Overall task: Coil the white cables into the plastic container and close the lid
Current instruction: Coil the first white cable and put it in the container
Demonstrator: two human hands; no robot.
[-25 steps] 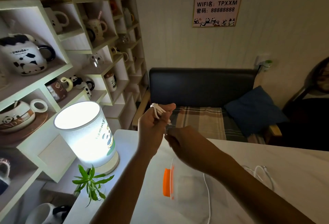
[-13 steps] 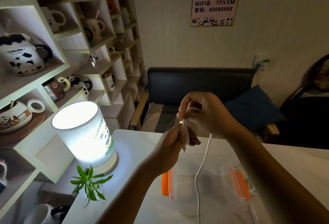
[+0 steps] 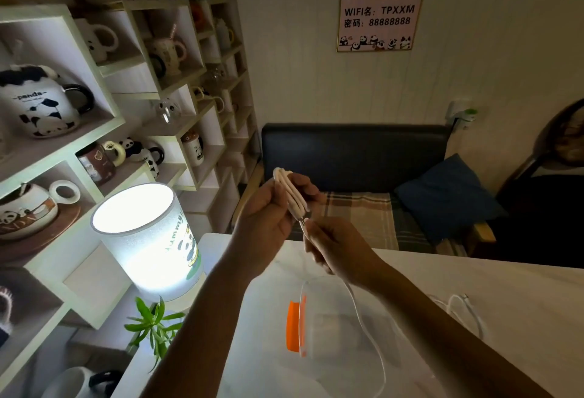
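My left hand is raised above the table and grips a bundle of white cable loops. Just below it, my right hand pinches the same cable where it leaves the bundle. The loose end hangs down from my right hand and curves over the clear plastic container, which sits on the white table with an orange clip on its left side. A second white cable lies on the table to the right. My right forearm hides the container's right side.
A lit cylindrical lamp stands at the table's left corner with a small green plant in front of it. Shelves full of panda mugs fill the left wall. A dark sofa with a blue cushion is behind the table.
My right hand has come down from above the left hand to below it, laying another loop on the bundle. My left hand has risen and the bundle is thicker.
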